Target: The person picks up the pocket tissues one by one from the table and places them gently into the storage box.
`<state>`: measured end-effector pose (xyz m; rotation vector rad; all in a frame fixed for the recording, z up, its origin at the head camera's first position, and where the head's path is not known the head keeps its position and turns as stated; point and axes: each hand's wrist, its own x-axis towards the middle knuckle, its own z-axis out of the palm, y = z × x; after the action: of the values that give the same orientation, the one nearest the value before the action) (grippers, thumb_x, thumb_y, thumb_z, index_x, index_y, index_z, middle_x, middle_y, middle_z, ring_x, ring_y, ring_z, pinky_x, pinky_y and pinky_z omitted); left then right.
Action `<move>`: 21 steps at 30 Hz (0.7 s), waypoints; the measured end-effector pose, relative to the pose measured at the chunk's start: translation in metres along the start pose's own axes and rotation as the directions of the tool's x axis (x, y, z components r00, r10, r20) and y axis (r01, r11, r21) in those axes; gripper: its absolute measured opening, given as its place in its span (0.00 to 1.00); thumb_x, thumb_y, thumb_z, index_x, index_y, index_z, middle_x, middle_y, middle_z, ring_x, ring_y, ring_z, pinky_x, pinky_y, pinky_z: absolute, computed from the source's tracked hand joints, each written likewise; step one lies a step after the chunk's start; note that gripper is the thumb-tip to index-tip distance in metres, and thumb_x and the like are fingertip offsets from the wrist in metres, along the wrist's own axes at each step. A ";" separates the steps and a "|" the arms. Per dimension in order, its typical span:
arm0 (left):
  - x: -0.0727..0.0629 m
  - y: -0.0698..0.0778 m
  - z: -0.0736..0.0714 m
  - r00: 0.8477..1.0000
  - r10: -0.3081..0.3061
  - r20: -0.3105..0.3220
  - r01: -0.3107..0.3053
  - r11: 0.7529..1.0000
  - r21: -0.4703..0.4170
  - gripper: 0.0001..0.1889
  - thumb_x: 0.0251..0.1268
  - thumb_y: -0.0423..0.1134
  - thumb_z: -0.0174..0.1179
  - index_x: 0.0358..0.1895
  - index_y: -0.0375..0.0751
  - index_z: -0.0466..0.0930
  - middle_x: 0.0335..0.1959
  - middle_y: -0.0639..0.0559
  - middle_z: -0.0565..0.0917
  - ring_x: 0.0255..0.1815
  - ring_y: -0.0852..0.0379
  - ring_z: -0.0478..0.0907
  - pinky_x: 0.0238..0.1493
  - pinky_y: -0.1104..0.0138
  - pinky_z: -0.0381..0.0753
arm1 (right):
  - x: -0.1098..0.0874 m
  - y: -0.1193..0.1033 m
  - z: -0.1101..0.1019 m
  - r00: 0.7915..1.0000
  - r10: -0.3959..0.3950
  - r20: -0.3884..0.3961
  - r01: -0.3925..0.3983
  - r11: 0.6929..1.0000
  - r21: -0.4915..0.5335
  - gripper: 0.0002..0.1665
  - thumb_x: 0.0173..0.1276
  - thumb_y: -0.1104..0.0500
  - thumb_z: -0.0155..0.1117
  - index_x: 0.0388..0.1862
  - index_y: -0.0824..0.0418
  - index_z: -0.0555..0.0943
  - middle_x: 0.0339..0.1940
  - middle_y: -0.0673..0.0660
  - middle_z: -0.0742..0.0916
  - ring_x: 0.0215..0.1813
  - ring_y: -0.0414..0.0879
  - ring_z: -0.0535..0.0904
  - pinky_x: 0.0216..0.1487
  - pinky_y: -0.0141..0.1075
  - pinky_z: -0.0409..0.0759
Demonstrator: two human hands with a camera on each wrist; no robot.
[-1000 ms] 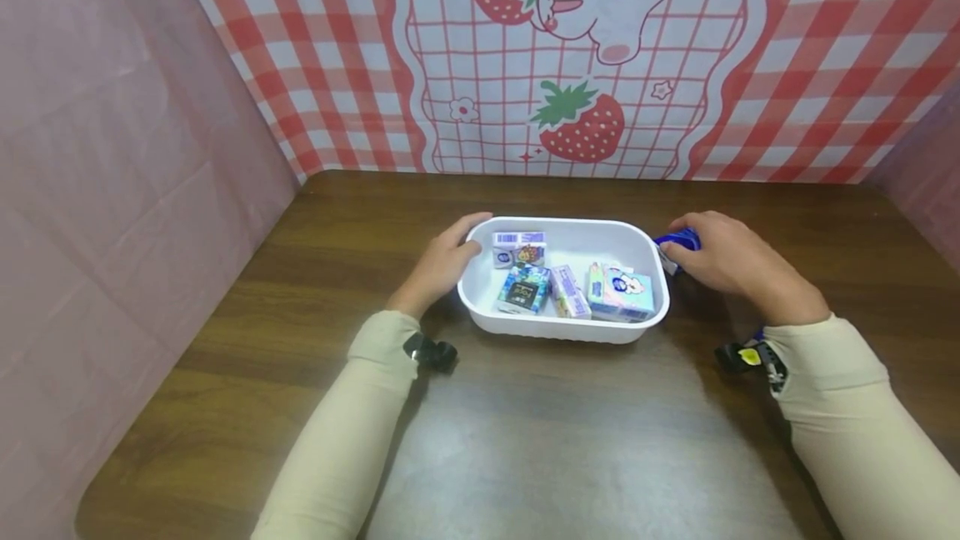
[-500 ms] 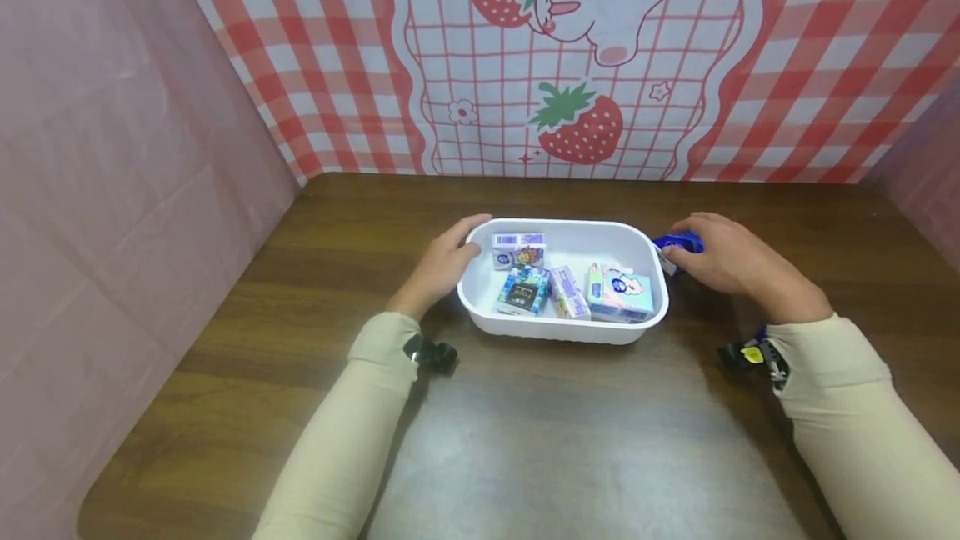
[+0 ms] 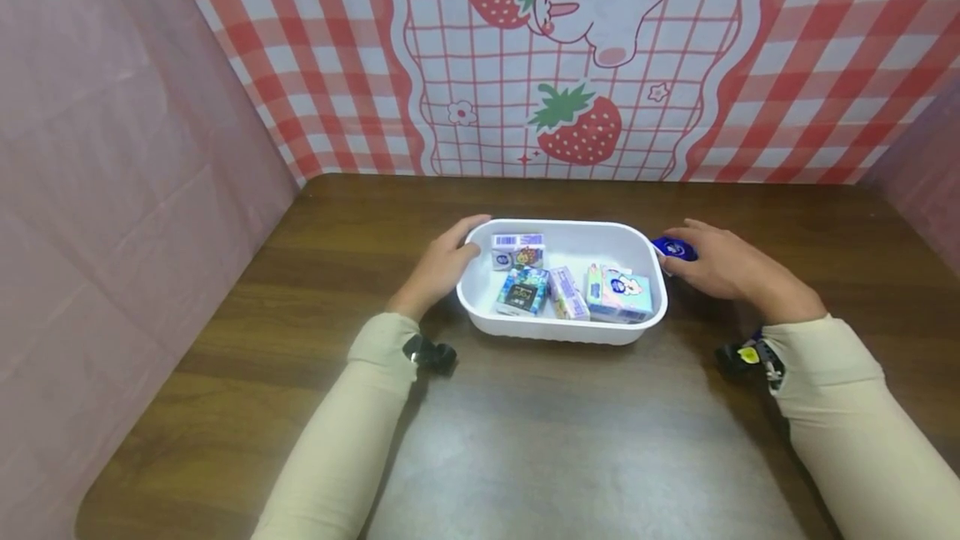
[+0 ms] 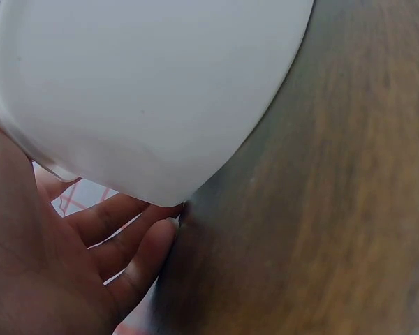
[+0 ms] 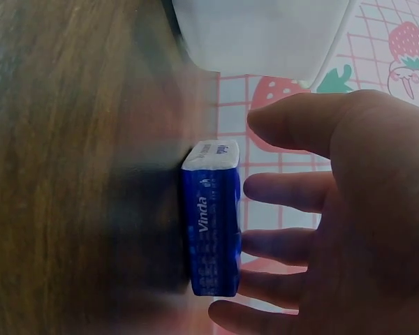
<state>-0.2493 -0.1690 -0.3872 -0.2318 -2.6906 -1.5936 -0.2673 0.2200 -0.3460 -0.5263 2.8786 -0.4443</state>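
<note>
My left hand (image 3: 442,269) grips the left end of a white plastic basin (image 3: 555,328); the thumb lies at the rim and the fingers curl along the outer wall (image 4: 146,112). Beyond the basin's right end, a blue Vinda tissue pack (image 3: 675,249) lies on the table. Over it is my right hand (image 3: 731,265), its fingers spread, fingertips close above the pack (image 5: 213,230) and the thumb apart from it in the right wrist view. Inside the basin are several small packs: a purple-white one (image 3: 517,251), a blue one with a dark label (image 3: 523,292) and a pale-blue cartoon one (image 3: 628,290).
Brown wood-grain table (image 3: 555,432) carries the basin. A red-checked strawberry cloth (image 3: 480,132) hangs along the back edge, and a pink curtain (image 3: 135,190) stands at the left. Small black wrist cameras sit at both cuffs.
The right hand has loosened from the blue tissue pack; its fingers have drawn back slightly, and more of the pack's top shows. Left hand and basin have stayed in place.
</note>
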 end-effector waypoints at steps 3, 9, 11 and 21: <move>0.000 0.001 0.000 1.000 -0.002 -0.001 0.002 1.000 -0.001 0.25 0.75 0.41 0.50 0.73 0.58 0.70 0.69 0.49 0.74 0.60 0.50 0.76 0.55 0.55 0.78 | 0.000 0.000 0.001 1.000 -0.003 -0.003 0.003 1.000 -0.001 0.41 0.73 0.42 0.59 0.71 0.71 0.67 0.74 0.80 0.60 0.70 0.80 0.56 0.63 0.73 0.59; -0.001 0.002 0.001 1.000 -0.012 -0.002 0.012 1.000 -0.002 0.25 0.75 0.40 0.50 0.73 0.58 0.69 0.69 0.49 0.74 0.63 0.50 0.74 0.58 0.55 0.76 | -0.001 0.000 0.002 1.000 -0.002 -0.012 0.002 1.000 -0.004 0.42 0.71 0.42 0.61 0.71 0.71 0.67 0.73 0.79 0.62 0.70 0.78 0.58 0.62 0.73 0.60; -0.001 0.002 0.001 1.000 -0.015 -0.001 0.015 1.000 -0.003 0.25 0.75 0.40 0.50 0.73 0.58 0.69 0.70 0.49 0.73 0.63 0.50 0.74 0.59 0.54 0.76 | -0.001 0.001 0.003 1.000 -0.003 -0.022 0.003 1.000 -0.012 0.41 0.71 0.42 0.62 0.70 0.70 0.68 0.71 0.77 0.65 0.69 0.77 0.60 0.62 0.73 0.62; -0.002 0.004 0.000 1.000 -0.019 -0.001 0.019 1.000 -0.003 0.25 0.75 0.40 0.49 0.73 0.58 0.69 0.70 0.50 0.73 0.65 0.49 0.73 0.61 0.54 0.74 | -0.001 -0.001 0.004 0.998 0.037 -0.041 -0.038 0.999 -0.015 0.40 0.69 0.42 0.63 0.69 0.67 0.70 0.69 0.75 0.68 0.68 0.75 0.62 0.59 0.74 0.63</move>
<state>-0.2470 -0.1674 -0.3841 -0.2064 -2.6985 -1.6022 -0.2649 0.2185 -0.3491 -0.4707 2.9277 -0.4311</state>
